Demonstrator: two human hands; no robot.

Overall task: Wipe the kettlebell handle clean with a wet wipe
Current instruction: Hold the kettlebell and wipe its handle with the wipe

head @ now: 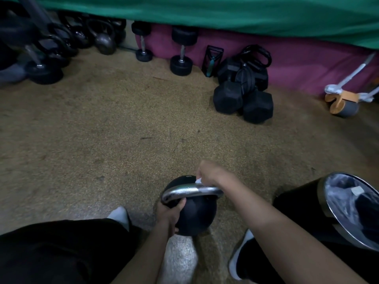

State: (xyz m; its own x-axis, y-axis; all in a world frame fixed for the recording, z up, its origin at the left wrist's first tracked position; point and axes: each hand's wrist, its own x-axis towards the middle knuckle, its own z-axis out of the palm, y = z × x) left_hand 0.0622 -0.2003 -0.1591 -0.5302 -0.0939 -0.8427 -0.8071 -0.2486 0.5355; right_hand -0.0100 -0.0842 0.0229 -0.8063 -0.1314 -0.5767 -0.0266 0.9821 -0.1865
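crouching over a black kettlebell [194,217] that stands on the speckled gym floor [123,130] between two feet, a person works at its chrome handle [184,192]. the right hand [213,174] is curled closed over the handle's far right bend, pinching a small white wet wipe [199,180] against the metal; only a corner of the wipe shows past the fingers. the left hand [171,212] wraps around the left foot of the handle where it meets the ball, fingers bent around it and thumb hidden. the handle shines silver with pale flecks along its top, and faint white lettering on the ball is too small to read. dark trouser legs and the forearms cut off the lower edge of the view. a black bin [303,203] with a steel rim and clear liner sits just beside the right arm, partly out of frame. hex dumbbells [242,99] lie well apart by the pink wall pad, and more weights at far left are blurred.
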